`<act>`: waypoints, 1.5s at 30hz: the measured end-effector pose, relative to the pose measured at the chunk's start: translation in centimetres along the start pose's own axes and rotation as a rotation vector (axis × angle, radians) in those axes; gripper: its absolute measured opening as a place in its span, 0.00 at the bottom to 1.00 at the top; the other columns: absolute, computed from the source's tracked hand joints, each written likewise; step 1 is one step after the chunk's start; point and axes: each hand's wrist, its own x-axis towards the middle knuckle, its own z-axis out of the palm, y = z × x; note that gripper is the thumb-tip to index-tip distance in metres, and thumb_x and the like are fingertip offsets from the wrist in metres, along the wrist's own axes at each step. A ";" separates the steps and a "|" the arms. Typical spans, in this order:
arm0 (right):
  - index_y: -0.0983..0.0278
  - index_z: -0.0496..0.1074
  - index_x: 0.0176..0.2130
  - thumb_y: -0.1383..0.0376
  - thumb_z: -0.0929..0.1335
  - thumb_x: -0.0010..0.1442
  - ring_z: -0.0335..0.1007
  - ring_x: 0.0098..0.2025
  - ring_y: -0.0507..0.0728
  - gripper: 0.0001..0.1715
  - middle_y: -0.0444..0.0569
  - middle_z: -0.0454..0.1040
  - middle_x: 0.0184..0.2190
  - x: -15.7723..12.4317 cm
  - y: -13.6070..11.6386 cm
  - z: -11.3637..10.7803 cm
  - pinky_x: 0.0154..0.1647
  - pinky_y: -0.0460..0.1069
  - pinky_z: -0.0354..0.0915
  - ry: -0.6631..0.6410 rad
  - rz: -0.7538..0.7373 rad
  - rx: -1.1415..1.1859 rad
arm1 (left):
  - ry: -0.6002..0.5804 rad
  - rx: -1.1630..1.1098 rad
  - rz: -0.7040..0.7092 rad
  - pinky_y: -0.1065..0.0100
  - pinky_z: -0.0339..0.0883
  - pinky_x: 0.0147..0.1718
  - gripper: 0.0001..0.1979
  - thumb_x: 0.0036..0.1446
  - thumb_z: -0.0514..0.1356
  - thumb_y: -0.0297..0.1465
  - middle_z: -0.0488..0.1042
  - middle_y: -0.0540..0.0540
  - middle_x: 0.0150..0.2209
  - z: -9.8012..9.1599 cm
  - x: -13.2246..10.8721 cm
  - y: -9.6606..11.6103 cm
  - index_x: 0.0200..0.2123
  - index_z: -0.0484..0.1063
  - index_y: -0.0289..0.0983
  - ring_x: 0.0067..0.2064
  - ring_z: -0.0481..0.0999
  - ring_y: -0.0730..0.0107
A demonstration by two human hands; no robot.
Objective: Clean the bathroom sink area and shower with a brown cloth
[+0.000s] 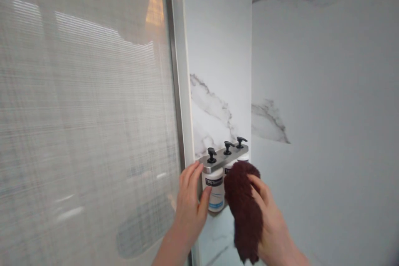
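Note:
Three white pump bottles with black pumps hang in a row in a grey metal wall holder (225, 157). My left hand (190, 203) is at the nearest pump bottle (215, 197), its fingers along the left side by the holder's end and its thumb against the front of the bottle. In my right hand (269, 216) is a bunched dark maroon fluffy cloth (245, 208), held in front of the middle pump bottle (227, 170) and the far pump bottle (243, 157). The cloth hides most of those two bottles. Whether it touches them, I cannot tell.
On the left stands a large glass panel (87, 124) with reflections and a metal edge frame (176, 70). White wall panels (327, 91) with grey marble veins meet in a corner just right of the holder.

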 end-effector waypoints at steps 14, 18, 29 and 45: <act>0.69 0.61 0.59 0.77 0.60 0.42 0.63 0.53 0.64 0.43 0.57 0.60 0.60 7.3 3.1 -3.0 0.48 0.57 0.69 -0.338 -0.075 -0.344 | 0.141 0.083 -0.017 0.56 0.61 0.52 0.15 0.59 0.53 0.27 0.65 0.42 0.50 2.0 1.6 0.3 0.50 0.61 0.40 0.53 0.63 0.62; 0.63 0.57 0.62 0.77 0.60 0.39 0.61 0.55 0.63 0.49 0.52 0.56 0.63 7.0 1.0 -2.9 0.49 0.56 0.68 -0.415 -0.254 -0.182 | 0.236 0.174 0.060 0.62 0.65 0.47 0.13 0.60 0.50 0.27 0.68 0.44 0.46 2.8 1.3 -1.0 0.48 0.63 0.40 0.49 0.66 0.65; 0.68 0.63 0.58 0.78 0.59 0.44 0.64 0.55 0.64 0.40 0.57 0.60 0.61 8.6 10.4 -4.3 0.51 0.59 0.66 -0.345 0.044 -0.260 | 0.215 0.174 -0.025 0.59 0.61 0.50 0.13 0.60 0.53 0.30 0.67 0.42 0.49 2.7 1.6 0.9 0.49 0.62 0.39 0.53 0.64 0.63; 0.64 0.68 0.54 0.77 0.59 0.42 0.65 0.55 0.62 0.38 0.53 0.67 0.56 8.9 14.8 -5.0 0.54 0.58 0.64 -0.288 0.074 -0.113 | 0.213 0.244 -0.032 0.60 0.60 0.51 0.14 0.60 0.52 0.30 0.65 0.41 0.50 3.0 1.4 0.3 0.50 0.60 0.38 0.53 0.64 0.63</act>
